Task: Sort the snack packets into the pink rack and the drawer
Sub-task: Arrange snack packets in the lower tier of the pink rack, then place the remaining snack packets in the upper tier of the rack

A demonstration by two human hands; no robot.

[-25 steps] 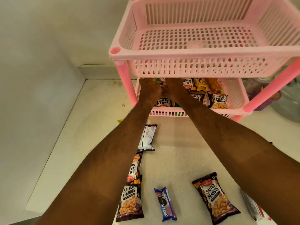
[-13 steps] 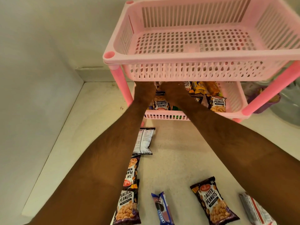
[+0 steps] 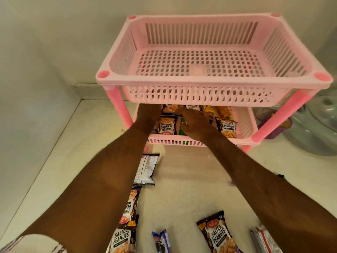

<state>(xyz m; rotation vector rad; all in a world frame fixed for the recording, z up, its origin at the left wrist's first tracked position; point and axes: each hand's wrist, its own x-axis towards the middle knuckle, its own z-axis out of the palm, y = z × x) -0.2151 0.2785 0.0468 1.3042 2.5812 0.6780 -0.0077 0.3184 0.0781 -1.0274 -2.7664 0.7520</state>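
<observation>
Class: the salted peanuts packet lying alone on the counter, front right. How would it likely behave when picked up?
The salted peanuts packet looks like a thin glossy pouch, so probably floppy and a bit slippery. It looks small and nearly flat, so likely light. Lying flat on the counter, it shouldn't roll.

L arm: bare, stretched fwd from near left to far centre.
L hand (image 3: 148, 114): back up, fingertips hidden, grip can't tell.
R arm: bare, from near right, angled far-left.
R hand (image 3: 194, 122): palm down, fingers loosely curled, near L hand, not touching.
</observation>
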